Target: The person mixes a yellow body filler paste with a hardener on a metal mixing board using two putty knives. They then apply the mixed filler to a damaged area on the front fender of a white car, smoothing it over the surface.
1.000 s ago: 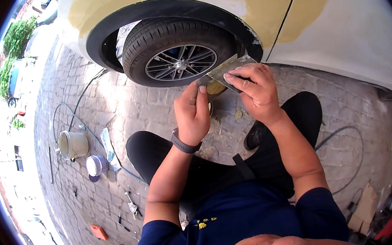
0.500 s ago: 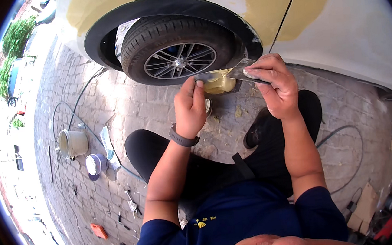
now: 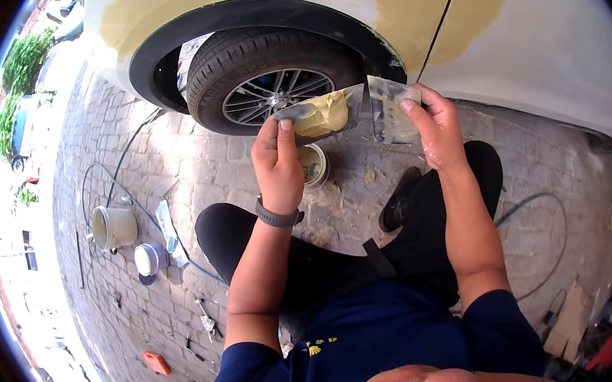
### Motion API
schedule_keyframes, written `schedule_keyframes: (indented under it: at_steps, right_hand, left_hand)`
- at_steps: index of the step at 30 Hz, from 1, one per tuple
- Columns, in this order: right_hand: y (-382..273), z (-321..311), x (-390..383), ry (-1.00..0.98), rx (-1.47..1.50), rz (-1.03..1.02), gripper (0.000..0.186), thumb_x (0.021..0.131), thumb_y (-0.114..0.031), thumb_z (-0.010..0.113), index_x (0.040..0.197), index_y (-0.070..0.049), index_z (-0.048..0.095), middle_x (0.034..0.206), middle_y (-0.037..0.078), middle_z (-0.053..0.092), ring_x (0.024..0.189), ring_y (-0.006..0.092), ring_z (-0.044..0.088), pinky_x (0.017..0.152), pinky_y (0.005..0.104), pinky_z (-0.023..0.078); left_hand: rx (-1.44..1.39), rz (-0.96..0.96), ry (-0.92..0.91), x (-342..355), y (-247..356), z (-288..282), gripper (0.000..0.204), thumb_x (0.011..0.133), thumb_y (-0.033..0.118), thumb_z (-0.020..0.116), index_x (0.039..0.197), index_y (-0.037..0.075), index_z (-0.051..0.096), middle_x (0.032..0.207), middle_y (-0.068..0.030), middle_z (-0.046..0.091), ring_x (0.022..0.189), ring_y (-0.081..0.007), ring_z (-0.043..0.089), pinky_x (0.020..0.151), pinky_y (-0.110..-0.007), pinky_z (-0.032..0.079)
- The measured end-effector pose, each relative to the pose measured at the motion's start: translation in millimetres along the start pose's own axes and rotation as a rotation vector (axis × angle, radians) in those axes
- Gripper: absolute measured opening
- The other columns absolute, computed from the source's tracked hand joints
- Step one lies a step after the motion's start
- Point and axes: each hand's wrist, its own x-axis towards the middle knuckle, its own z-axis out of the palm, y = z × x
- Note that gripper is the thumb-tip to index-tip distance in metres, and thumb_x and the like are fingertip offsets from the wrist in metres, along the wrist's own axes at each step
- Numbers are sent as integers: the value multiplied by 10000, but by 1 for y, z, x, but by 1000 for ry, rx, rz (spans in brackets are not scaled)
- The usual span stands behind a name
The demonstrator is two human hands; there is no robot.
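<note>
My left hand point(image 3: 279, 157) grips the end of a flat, dark putty board point(image 3: 357, 103), thumb on top. A thick smear of yellow body filler point(image 3: 325, 114) covers much of its face. In my right hand point(image 3: 437, 128) is a rectangular putty spreader point(image 3: 388, 107), pinched at its right edge and thinly streaked with filler. The spreader stands just right of the board, with a narrow gap between them. Below the board sits an open tub point(image 3: 327, 166) with yellowish residue inside. Beyond both hands is a car wheel point(image 3: 279, 95) under a black arch trim point(image 3: 246, 10).
The car body point(image 3: 414, 7) carries broad yellow filler patches. On the paving at left stand a bucket point(image 3: 115, 226) and a smaller white tub point(image 3: 150, 258), with a hose point(image 3: 132, 199) nearby. An orange case point(image 3: 156, 363) and cardboard point(image 3: 571, 320) lie farther back.
The spreader has come off the filler and moved right of the board, now turned face-on. The board has shifted slightly left and tilted, exposing the filler and the tub below.
</note>
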Motion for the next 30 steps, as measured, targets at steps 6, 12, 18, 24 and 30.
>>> schedule_keyframes:
  at_steps: [6,12,18,24,30]
  right_hand:
    - [30,24,4,138,364,178,188,1034,-91,656,1191,1,704,1082,42,739,955,101,674,854,268,529]
    - [31,47,-1,70,367,234,171,1030,-85,663,1171,-1,709,1052,28,734,917,84,663,833,273,536]
    - [8,38,0,72,274,-110,148,1025,-63,675,1155,5,696,1062,8,710,1006,64,626,877,247,496]
    - [-19,25,-5,-97,-118,-585,174,1007,-17,648,1164,37,699,1127,111,679,967,177,640,856,293,507]
    - [-23,29,-6,-297,-421,-394,172,1003,-65,666,1122,39,735,1042,91,692,895,186,647,770,316,511]
  left_hand:
    - [184,21,-188,-7,2,-5,296,1101,167,544,1236,-51,692,937,-57,722,880,-95,622,795,-269,502]
    - [247,68,-374,-11,10,1,351,1074,126,556,1376,-35,633,957,-169,725,856,-197,675,801,-321,527]
    - [378,56,-520,-16,14,3,221,1067,129,592,1191,-44,653,774,-84,619,684,-146,524,656,-333,468]
    - [225,-83,-387,-12,2,-1,233,1107,157,543,1138,-40,663,869,-37,635,807,-96,540,745,-270,455]
    - [-29,-179,-149,-8,-7,-5,256,1122,186,532,1018,-16,649,881,35,612,833,-46,481,741,-243,420]
